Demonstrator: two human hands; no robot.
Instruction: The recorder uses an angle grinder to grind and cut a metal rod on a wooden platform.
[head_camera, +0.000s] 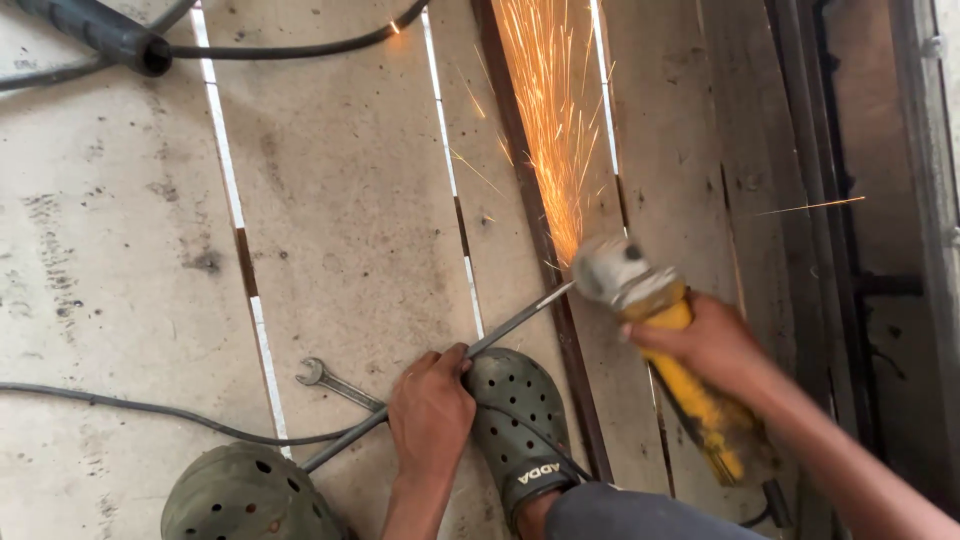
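My left hand (430, 410) presses a thin grey metal rod (510, 325) down against the wooden plank floor (350, 200), right beside my green perforated clog (520, 420). My right hand (715, 345) grips a yellow angle grinder (690, 385). Its grey head (612, 270) meets the rod's far tip. A stream of orange sparks (550, 130) flies away toward the top of the view.
A steel spanner (335, 382) lies on the planks left of my left hand. A second green clog (245, 495) sits at bottom left. Black cables (150, 410) cross the floor, and a black hose end (110, 35) lies top left. Dark metal bars (830, 200) run along the right.
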